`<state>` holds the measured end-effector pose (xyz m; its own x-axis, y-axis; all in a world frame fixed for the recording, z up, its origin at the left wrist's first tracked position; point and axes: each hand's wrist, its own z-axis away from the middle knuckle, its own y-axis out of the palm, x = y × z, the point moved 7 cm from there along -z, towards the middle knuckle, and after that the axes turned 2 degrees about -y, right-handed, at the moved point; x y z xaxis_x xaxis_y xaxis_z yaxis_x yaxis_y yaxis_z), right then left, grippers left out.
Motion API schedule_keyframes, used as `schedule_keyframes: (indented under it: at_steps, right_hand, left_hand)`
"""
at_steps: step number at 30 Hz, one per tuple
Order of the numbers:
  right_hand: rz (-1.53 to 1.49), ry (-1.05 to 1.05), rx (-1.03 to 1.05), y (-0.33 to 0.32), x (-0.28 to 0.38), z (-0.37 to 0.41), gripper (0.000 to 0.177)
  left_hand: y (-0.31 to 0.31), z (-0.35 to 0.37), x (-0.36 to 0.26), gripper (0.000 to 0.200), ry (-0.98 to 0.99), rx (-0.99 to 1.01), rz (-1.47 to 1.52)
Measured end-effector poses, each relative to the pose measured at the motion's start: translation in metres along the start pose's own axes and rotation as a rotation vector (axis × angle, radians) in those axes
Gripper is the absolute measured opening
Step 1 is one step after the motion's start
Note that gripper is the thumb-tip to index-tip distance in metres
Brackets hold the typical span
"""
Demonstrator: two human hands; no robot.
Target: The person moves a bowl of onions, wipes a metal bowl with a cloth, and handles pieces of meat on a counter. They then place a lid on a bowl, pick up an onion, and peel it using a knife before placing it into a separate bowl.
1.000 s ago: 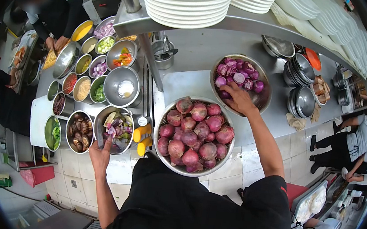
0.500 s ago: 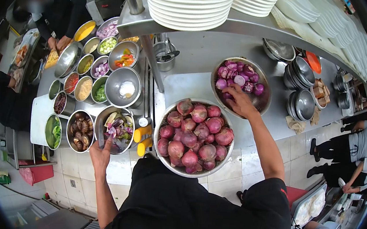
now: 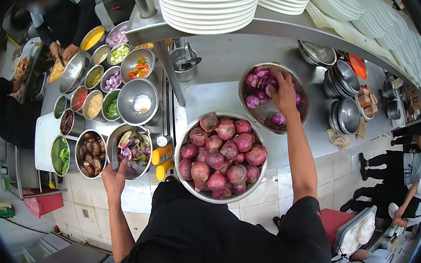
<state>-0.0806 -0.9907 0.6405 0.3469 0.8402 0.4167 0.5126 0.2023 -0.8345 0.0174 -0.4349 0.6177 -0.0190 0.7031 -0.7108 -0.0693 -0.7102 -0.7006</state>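
My left hand [image 3: 114,180] is closed around what looks like a knife [image 3: 114,152], its grey blade against the near left rim of a steel bowl of onion skins and trimmings [image 3: 135,147]. My right hand [image 3: 284,94] is over a perforated steel colander [image 3: 259,120], fingers apart and curved down among peeled purple onions [image 3: 252,101]. Its fingertips partly hide the onions beneath, and no onion shows clearly in its grasp. Close to my body stands a larger colander [image 3: 261,173] full of unpeeled red onions [image 3: 214,159].
Left are containers of chopped vegetables, including a mushroom bowl [image 3: 90,154] and an emptyish steel bowl [image 3: 133,101]. Yellow handles [image 3: 162,161] lie beside the peel bowl. A shelf with white plates [image 3: 205,4] overhangs the counter. Stacked metal bowls [image 3: 345,115] stand right. Other people work nearby.
My right hand has moved across the peeled onions toward the colander's far side. Onions there have shifted, and one now lies apart near the right wall. My left hand stays at the peel bowl.
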Motion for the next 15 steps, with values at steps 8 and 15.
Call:
schedule_keyframes:
  at_steps: [8, 15]
  right_hand:
    - [-0.130, 0.023, -0.324, -0.009, -0.007, 0.010, 0.041]
    - [-0.453, 0.333, -0.407, 0.014, -0.022, 0.039, 0.024]
  left_hand:
    - [0.000, 0.001, 0.008, 0.031, -0.078, 0.011, -0.018]
    - [0.001, 0.000, 0.007, 0.031, -0.091, 0.020, -0.009]
